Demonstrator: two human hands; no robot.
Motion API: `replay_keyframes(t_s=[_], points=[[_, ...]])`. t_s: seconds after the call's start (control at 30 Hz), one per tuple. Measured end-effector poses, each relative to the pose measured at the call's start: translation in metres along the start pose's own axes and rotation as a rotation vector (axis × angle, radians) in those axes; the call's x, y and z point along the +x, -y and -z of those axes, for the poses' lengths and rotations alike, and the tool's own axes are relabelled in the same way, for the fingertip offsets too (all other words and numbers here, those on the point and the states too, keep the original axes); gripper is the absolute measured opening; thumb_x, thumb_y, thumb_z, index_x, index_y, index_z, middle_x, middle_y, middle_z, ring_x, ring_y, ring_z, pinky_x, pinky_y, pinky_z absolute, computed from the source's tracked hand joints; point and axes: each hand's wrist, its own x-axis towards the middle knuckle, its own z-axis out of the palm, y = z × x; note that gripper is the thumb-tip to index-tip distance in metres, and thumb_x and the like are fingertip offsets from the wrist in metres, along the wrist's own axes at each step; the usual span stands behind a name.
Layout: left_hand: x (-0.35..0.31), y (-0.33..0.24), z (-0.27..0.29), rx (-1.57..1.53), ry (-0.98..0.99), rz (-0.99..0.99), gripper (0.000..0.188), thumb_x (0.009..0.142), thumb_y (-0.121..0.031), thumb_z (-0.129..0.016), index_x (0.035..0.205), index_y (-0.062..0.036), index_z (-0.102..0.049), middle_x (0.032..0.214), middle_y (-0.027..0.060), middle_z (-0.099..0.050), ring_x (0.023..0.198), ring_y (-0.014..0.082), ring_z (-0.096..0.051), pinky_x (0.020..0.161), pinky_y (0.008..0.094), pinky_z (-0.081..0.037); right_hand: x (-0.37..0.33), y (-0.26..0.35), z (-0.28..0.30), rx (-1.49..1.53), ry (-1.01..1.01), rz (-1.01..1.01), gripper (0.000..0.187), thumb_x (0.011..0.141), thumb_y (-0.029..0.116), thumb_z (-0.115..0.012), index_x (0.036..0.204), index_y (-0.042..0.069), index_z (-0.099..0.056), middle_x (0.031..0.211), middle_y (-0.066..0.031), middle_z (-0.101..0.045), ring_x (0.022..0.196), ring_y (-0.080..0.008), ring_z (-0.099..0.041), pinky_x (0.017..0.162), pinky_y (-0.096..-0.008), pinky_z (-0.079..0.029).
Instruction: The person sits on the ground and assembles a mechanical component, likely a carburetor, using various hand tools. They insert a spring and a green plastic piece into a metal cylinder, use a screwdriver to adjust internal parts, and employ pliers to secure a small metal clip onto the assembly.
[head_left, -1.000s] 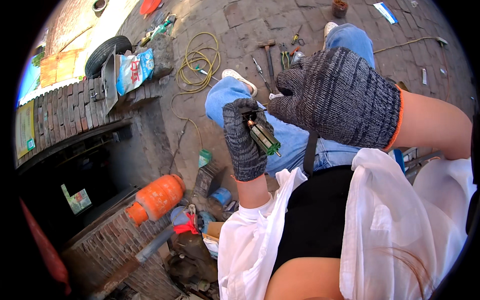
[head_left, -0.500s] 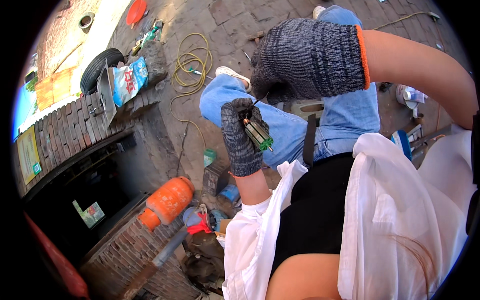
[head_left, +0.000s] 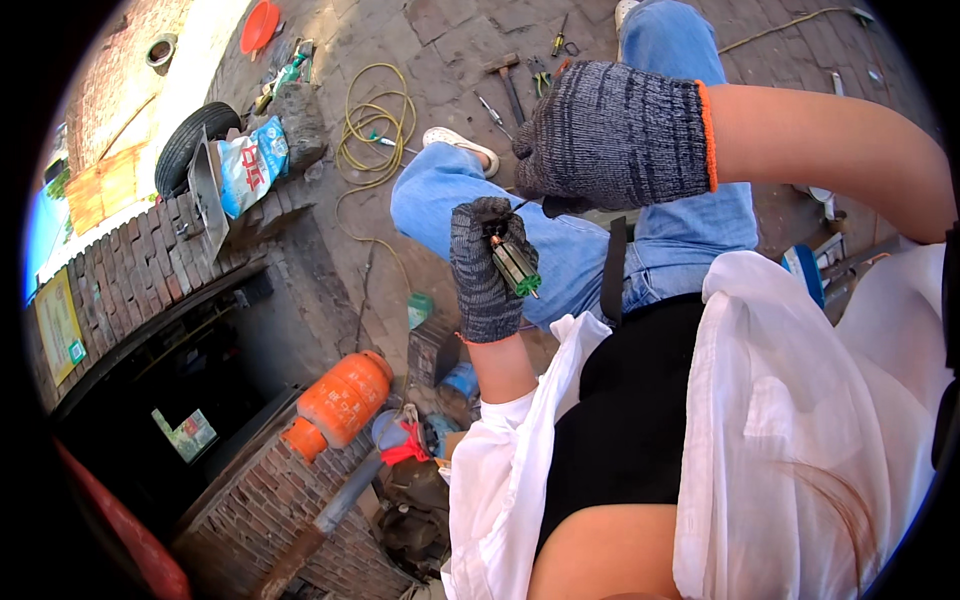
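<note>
A motor armature with a striped metal core, copper windings and a green end lies in my left hand. The fingers of that grey knitted glove are closed around it, and its thin shaft points down to the right. Just above, my right hand, in the same kind of glove with an orange cuff, has its fingers pinched together near the armature's upper end. A thin dark piece shows between the two hands; its kind is too small to tell, and the right fingertips are partly hidden.
A hammer, pliers and a screwdriver lie on the brick ground beyond my hands. A coiled yellow hose lies to the left. Nearer stand an orange gas cylinder and a dark box. A tyre leans far left.
My right hand has moved slightly down and nearer the left one, uncovering the hammer and pliers on the ground. The armature stays in my left hand, a little shifted.
</note>
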Motion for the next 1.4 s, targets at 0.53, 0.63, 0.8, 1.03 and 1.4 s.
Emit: replay_keyframes(t_s=[0.53, 0.63, 0.8, 1.03, 1.4], points=[[-0.005, 0.005, 0.0, -0.232, 0.223, 0.37, 0.043, 0.089, -0.047, -0.044, 0.097, -0.0055, -0.053, 0.06, 0.0046, -0.05, 0.04, 0.0116, -0.043, 0.034, 0.0241, -0.036, -0.022, -0.037, -0.008, 0.099, -0.08, 0.381, 0.026, 0.076, 0.02, -0.062, 0.1, 0.01, -0.059, 0.085, -0.0074, -0.06, 0.074, -0.0235, -0.061, 0.062, -0.0348, -0.05], [-0.002, -0.003, 0.004, -0.109, 0.433, 0.303, 0.046, 0.089, -0.048, -0.042, 0.098, -0.0044, -0.053, 0.058, 0.0034, -0.047, 0.037, 0.0121, -0.039, 0.032, 0.0248, -0.034, -0.018, -0.031, -0.017, 0.041, -0.062, 0.34, 0.029, 0.075, 0.02, -0.063, 0.102, 0.011, -0.058, 0.086, -0.0073, -0.06, 0.076, -0.0231, -0.061, 0.063, -0.0346, -0.05], [0.006, -0.006, -0.01, -0.24, 0.357, 0.218, 0.05, 0.091, -0.05, -0.038, 0.102, -0.0031, -0.053, 0.059, 0.0022, -0.047, 0.036, 0.0124, -0.039, 0.033, 0.0251, -0.034, -0.038, -0.001, 0.011, -0.296, -0.169, 0.08, 0.035, 0.074, 0.015, -0.06, 0.108, 0.014, -0.057, 0.089, -0.0056, -0.058, 0.078, -0.0205, -0.061, 0.062, -0.032, -0.05], [0.002, -0.004, -0.025, -0.121, 0.136, 0.039, 0.045, 0.089, -0.048, -0.044, 0.099, -0.0054, -0.055, 0.061, 0.0003, -0.049, 0.044, 0.0099, -0.045, 0.039, 0.0233, -0.039, -0.04, 0.011, -0.015, -0.208, -0.168, -0.006, 0.03, 0.075, 0.016, -0.058, 0.103, 0.004, -0.058, 0.078, -0.0075, -0.058, 0.068, -0.0195, -0.06, 0.055, -0.0307, -0.048], [-0.001, -0.001, -0.023, 0.079, 0.009, -0.155, 0.038, 0.09, -0.044, -0.047, 0.094, -0.0079, -0.058, 0.076, 0.0029, -0.058, 0.059, 0.012, -0.055, 0.05, 0.024, -0.047, -0.03, 0.02, -0.008, -0.16, -0.101, -0.037, 0.03, 0.072, 0.014, -0.058, 0.1, 0.004, -0.06, 0.081, -0.0097, -0.059, 0.067, -0.0224, -0.06, 0.054, -0.0322, -0.048]])
